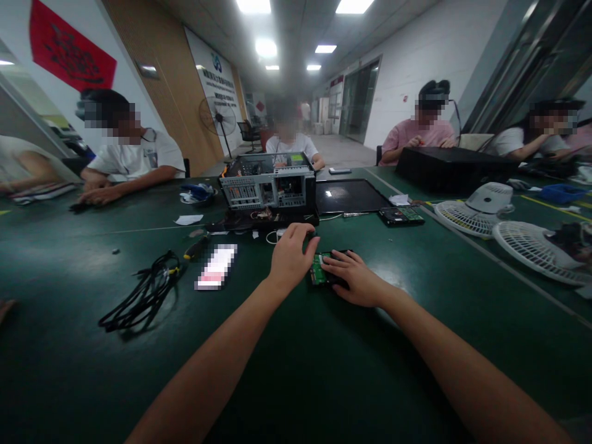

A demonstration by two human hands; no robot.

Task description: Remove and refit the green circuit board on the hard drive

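Note:
A hard drive (319, 269) lies on the green table (324, 370) with its green circuit board facing up. My right hand (354, 277) rests flat on its right part, fingers stretched out over it. My left hand (291, 256) reaches past the drive's left edge with fingers curled downward; what they touch is hidden under the hand. Just beyond stands an open computer case (268, 185).
A black cable bundle (143, 293) and a screwdriver (197, 246) lie to the left. A second drive (401, 215) and a black side panel (349, 196) sit behind. White fan grilles (531, 246) lie at the right. Several people sit around the table.

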